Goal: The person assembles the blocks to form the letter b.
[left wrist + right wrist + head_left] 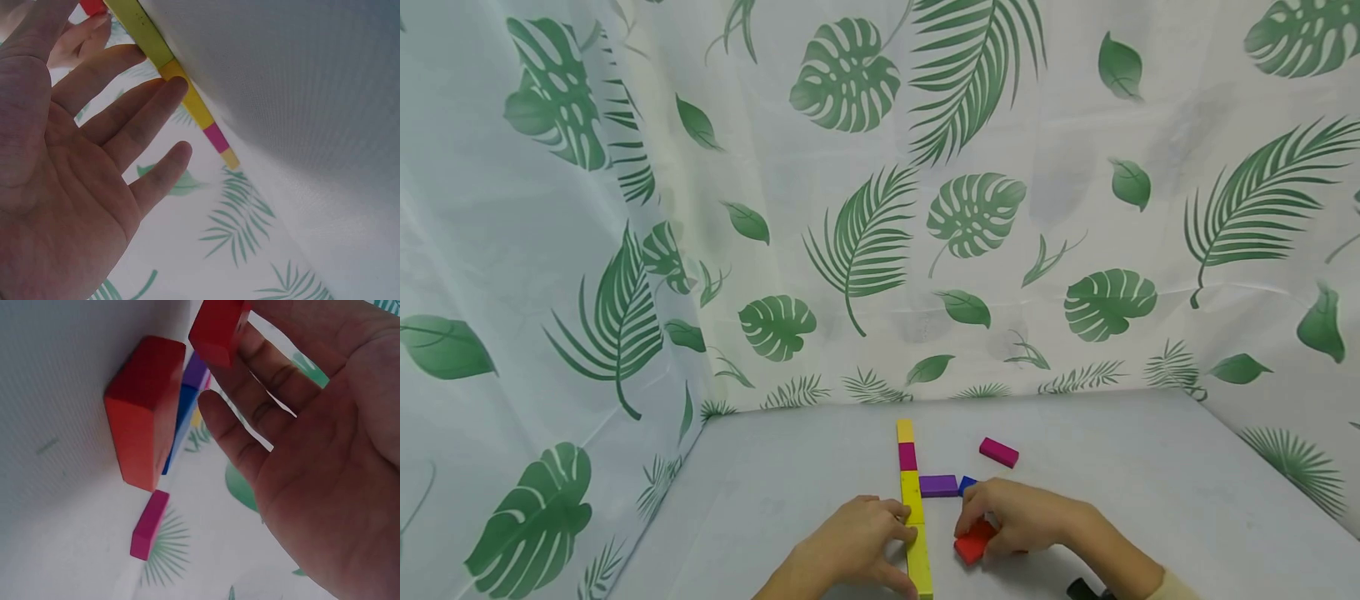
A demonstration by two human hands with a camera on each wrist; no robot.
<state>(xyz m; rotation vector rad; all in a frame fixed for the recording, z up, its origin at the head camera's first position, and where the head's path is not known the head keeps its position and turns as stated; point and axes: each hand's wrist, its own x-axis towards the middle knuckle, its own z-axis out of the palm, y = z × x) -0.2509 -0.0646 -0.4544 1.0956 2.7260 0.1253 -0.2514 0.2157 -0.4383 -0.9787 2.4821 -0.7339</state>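
Note:
My left hand (pixel 859 540) rests at a straight row of blocks, fingers extended, fingertips at a yellow block (pixel 912 492) and a yellow-green block (pixel 919 567). Farther along this row lie a magenta block (pixel 907 457) and a small yellow block (pixel 905 430). With thumb and fingertips my right hand (pixel 1022 518) pinches a red block (pixel 974 543), also visible in the right wrist view. Beside that hand, a second, orange-red block (pixel 140 419) sits on the table, mostly hidden by the hand in the head view. A purple block (pixel 938 486) extends right from the row.
A blue block (pixel 967 483) lies at the purple block's right end, partly covered by my right hand. Behind it is a loose magenta block (pixel 998 452). A dark object (pixel 1082 590) shows below my right wrist. Leaf-patterned curtains (pixel 880 350) border the white table (pixel 775 467).

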